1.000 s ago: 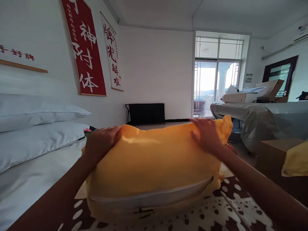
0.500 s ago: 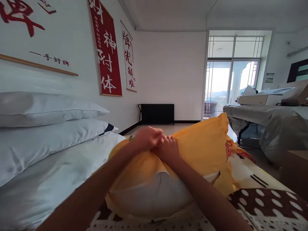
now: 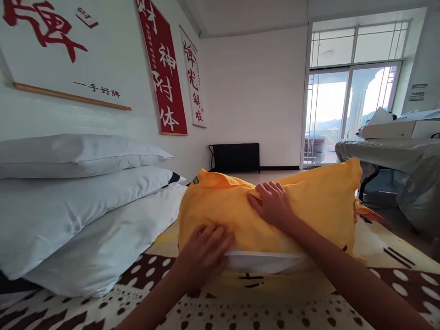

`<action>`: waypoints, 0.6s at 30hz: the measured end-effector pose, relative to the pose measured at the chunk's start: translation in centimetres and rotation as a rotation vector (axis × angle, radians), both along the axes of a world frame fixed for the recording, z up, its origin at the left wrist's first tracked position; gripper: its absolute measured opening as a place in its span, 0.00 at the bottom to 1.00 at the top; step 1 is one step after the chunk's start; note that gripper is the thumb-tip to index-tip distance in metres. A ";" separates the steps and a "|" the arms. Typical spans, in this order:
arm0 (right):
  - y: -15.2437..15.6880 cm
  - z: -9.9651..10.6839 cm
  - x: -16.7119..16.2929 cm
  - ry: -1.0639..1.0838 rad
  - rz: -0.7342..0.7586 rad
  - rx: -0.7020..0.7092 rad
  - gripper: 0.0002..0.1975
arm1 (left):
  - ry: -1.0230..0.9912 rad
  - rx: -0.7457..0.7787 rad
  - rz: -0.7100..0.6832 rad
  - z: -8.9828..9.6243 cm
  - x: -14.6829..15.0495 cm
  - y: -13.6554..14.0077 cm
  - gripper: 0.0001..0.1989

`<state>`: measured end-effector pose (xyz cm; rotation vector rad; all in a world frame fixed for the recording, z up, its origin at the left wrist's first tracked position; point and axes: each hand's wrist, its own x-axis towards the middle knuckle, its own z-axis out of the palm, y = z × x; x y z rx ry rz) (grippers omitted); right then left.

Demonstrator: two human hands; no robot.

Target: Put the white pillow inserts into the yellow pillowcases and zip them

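A plump pillow in a yellow pillowcase (image 3: 223, 206) lies in front of me on the bed, with a strip of white pillow (image 3: 264, 263) showing at the near, open side. My right hand (image 3: 273, 204) rests on top of it, its fingers closed over a fold of the yellow fabric and the thumb on the near side. Lower down, my left hand (image 3: 208, 250) is at the near left part of the pillowcase, fingers bent and blurred by motion. Whether it grips the fabric cannot be made out. A pale yellow flap with dark marks (image 3: 252, 280) hangs below the white strip.
Stacked white pillows (image 3: 79, 197) stand on the left. A patterned brown and cream bedsheet (image 3: 144, 275) lies under everything. Behind to the right is a plastic-covered table (image 3: 385, 151) with a box (image 3: 388, 129) on it. A black folded panel (image 3: 237, 157) leans by the far wall.
My hands, together on the pillow's top before, are now apart. The left came down toward the near side. The pillowcase's near edge now covers more of the white pillow. The view shifted.
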<state>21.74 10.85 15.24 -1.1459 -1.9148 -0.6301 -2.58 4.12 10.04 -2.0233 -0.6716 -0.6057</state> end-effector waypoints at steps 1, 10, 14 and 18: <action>-0.5 0.1 -0.3 -0.018 -0.012 0.002 0.14 | -0.021 0.030 0.014 -0.4 0.7 0.2 0.16; -0.7 -3.1 -0.8 -0.502 0.325 0.239 0.20 | -0.201 0.145 0.035 -2.8 5.0 1.4 0.10; 1.6 -5.4 -0.3 -0.490 0.388 0.294 0.23 | 0.014 -0.030 0.157 -6.6 6.2 1.1 0.07; 1.4 -5.5 0.4 -0.457 0.482 0.276 0.19 | 0.111 -0.289 0.206 -7.2 5.5 1.4 0.05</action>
